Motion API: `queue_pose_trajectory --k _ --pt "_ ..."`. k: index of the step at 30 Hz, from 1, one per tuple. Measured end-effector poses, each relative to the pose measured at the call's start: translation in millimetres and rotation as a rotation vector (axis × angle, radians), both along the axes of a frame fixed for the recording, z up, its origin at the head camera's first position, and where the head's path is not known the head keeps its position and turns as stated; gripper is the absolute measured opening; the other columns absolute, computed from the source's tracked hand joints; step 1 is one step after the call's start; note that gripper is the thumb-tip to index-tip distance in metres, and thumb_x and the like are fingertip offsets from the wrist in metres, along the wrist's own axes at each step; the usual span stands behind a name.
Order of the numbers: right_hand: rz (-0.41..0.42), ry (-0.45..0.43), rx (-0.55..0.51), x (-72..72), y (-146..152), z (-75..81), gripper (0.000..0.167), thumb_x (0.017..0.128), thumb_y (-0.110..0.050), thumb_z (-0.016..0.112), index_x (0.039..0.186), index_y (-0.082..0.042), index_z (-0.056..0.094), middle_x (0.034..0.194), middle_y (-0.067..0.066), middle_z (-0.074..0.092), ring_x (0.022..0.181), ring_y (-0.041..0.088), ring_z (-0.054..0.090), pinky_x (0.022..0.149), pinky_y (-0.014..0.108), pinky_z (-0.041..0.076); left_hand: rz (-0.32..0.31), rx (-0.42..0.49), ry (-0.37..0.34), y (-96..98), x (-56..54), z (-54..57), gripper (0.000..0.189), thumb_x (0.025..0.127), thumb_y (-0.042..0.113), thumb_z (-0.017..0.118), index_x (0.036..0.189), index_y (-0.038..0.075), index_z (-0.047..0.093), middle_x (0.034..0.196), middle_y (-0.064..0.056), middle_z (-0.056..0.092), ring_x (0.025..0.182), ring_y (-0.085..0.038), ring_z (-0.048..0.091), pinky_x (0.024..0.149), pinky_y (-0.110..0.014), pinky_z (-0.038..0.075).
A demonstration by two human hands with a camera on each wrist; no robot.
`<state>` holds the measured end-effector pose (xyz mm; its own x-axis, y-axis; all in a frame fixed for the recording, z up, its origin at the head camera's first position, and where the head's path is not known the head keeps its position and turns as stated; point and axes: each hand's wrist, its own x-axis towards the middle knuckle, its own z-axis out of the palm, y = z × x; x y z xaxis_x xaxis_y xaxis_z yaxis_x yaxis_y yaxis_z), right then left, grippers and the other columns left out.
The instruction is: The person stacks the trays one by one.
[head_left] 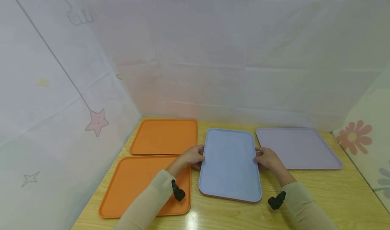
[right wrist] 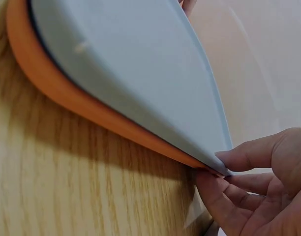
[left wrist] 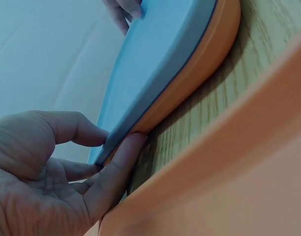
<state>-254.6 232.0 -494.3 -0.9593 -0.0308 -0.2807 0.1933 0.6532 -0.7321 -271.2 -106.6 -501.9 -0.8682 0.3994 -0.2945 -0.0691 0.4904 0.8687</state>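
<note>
A light blue rectangular tray (head_left: 230, 164) lies stacked on an orange tray (right wrist: 81, 112), whose edge shows beneath it in both wrist views. On the stack's left side, my left hand (head_left: 194, 156) pinches the edge of the blue tray, with one fingertip against the orange side below. My right hand (head_left: 268, 158) grips the opposite edge in the same way, its thumb and fingers at the rim in the right wrist view. Whether the stack touches the table or sits slightly raised, I cannot tell.
Two more orange trays lie at the left, one at the back (head_left: 167, 137) and one nearer (head_left: 137, 181) under my left forearm. A pale purple tray (head_left: 300, 148) rests at the right on the wooden table (head_left: 332, 198). White patterned cloth (head_left: 213, 54) hangs behind and at both sides.
</note>
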Motion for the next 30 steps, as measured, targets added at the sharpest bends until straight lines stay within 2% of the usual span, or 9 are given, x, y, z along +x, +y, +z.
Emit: queue_pose_trajectory --k 4,8,13,21,26,30 --pt "0.009 0.002 0.005 -1.5 -1 -0.1 0.063 0.088 0.0 0.068 0.144 0.013 0.043 0.114 0.026 0.063 0.094 0.03 0.067 0.077 0.039 0.06 -0.006 0.013 -0.007 0.2 1.7 1.4 0.071 0.087 -0.006 0.059 0.154 -0.004 0.034 0.097 -0.015 0.06 0.081 -0.027 0.071 0.061 -0.045 0.062" --pt "0.002 0.005 0.021 -2.7 -2 -0.4 0.062 0.089 -0.001 0.068 0.144 0.013 0.044 0.118 0.027 0.062 0.101 0.033 0.065 0.082 0.041 0.059 0.0 0.035 -0.028 -0.1 3.5 2.0 0.072 0.087 -0.007 0.058 0.154 -0.004 0.033 0.096 -0.016 0.059 0.082 -0.027 0.071 0.061 -0.045 0.062" --pt "-0.006 0.011 0.033 -3.4 -2 -0.9 0.06 0.089 0.0 0.068 0.143 0.015 0.045 0.116 0.026 0.061 0.102 0.033 0.063 0.083 0.041 0.058 0.023 0.049 -0.042 -0.8 4.1 0.4 0.075 0.087 -0.006 0.059 0.155 -0.005 0.029 0.096 -0.015 0.054 0.08 -0.026 0.069 0.062 -0.046 0.062" --pt "0.017 0.032 0.076 -1.6 -4 0.6 0.058 0.087 0.0 0.068 0.139 0.016 0.048 0.115 0.027 0.063 0.103 0.036 0.063 0.087 0.045 0.056 0.029 0.033 -0.04 -0.7 6.0 -0.1 0.075 0.089 -0.002 0.059 0.156 -0.004 0.027 0.105 -0.016 0.057 0.087 -0.029 0.07 0.063 -0.045 0.062" --pt "0.028 0.015 0.065 -0.3 0 2.7 0.059 0.089 -0.005 0.068 0.14 0.015 0.047 0.118 0.028 0.063 0.103 0.035 0.065 0.087 0.045 0.056 0.045 0.044 -0.06 -0.6 8.1 0.0 0.074 0.09 -0.001 0.06 0.157 -0.002 0.027 0.108 -0.017 0.057 0.084 -0.028 0.07 0.064 -0.046 0.062" --pt "0.042 -0.002 -0.004 0.0 13 7.7 0.06 0.092 -0.01 0.065 0.143 0.014 0.044 0.12 0.028 0.062 0.095 0.03 0.069 0.081 0.041 0.058 0.06 0.053 -0.079 -1.1 9.3 0.7 0.075 0.09 -0.001 0.06 0.158 0.0 0.027 0.11 -0.017 0.056 0.081 -0.026 0.069 0.066 -0.048 0.062"
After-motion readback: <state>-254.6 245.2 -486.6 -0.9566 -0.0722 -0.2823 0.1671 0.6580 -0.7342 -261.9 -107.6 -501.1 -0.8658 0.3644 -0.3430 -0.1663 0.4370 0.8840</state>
